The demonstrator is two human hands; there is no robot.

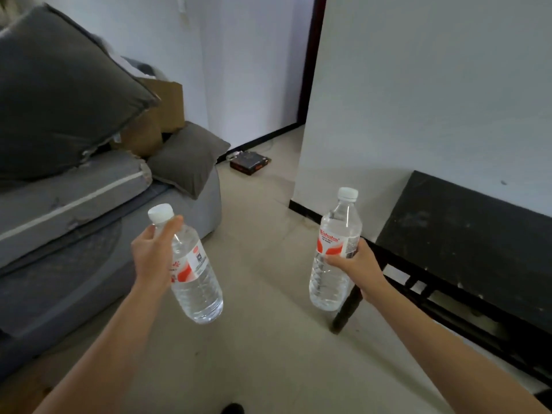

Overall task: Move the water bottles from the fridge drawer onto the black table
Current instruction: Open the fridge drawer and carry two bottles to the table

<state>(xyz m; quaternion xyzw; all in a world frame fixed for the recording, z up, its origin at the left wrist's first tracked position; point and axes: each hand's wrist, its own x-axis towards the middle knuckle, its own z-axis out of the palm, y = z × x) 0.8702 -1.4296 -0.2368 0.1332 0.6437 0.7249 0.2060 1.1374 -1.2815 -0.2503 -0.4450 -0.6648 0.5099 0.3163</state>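
I hold two clear water bottles with white caps and red-and-white labels. My left hand grips the upper part of one water bottle, which tilts with its cap to the upper left. My right hand grips the other water bottle around its label, and this one stands nearly upright. The black table stands along the white wall to the right, its near corner just behind my right hand. No fridge drawer is in view.
A grey sofa with dark cushions and a cardboard box fills the left side. A dark flat box lies on the floor by the far wall. Pale tiled floor stretches between sofa and table.
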